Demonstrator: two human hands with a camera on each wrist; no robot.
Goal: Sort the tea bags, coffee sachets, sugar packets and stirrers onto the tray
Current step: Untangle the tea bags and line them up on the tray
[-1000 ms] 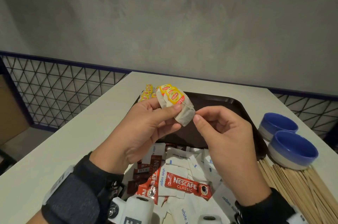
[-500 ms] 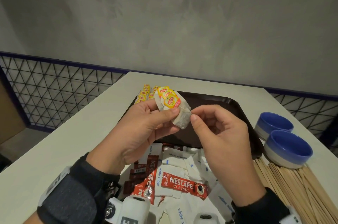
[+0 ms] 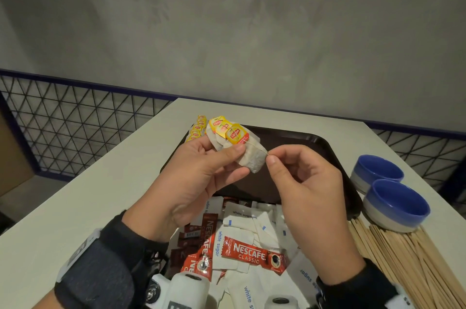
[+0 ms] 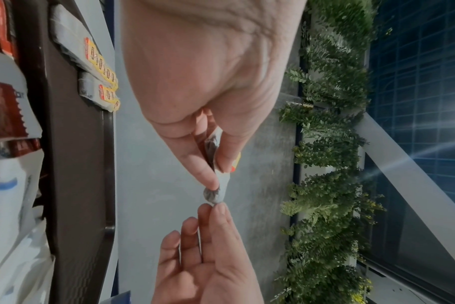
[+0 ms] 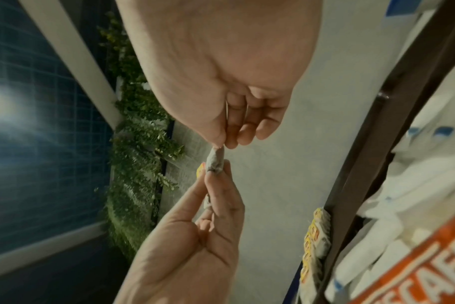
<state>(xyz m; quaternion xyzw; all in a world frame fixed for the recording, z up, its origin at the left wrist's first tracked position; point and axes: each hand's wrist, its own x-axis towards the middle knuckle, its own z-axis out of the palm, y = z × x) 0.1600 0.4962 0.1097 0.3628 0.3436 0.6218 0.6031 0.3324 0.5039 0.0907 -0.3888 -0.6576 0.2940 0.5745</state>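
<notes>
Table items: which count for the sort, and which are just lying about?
Job: tea bags held in left hand, right hand pinching a string; tea bag row, tray, coffee sachets, sugar packets, stirrers.
Idle: blue bowls.

Readable stuff: the yellow tags (image 3: 236, 134) on the tea bags say "Lipton" in a red patch. A red coffee sachet (image 3: 253, 255) reads "NESCAFÉ CLASSIC", and another red sachet (image 3: 206, 243) beside it shows "NESCAFÉ" running lengthwise. The white sugar packets (image 3: 220, 243) have "white sugar" in blue. Barcode digits on a dark sachet are too small to read.
</notes>
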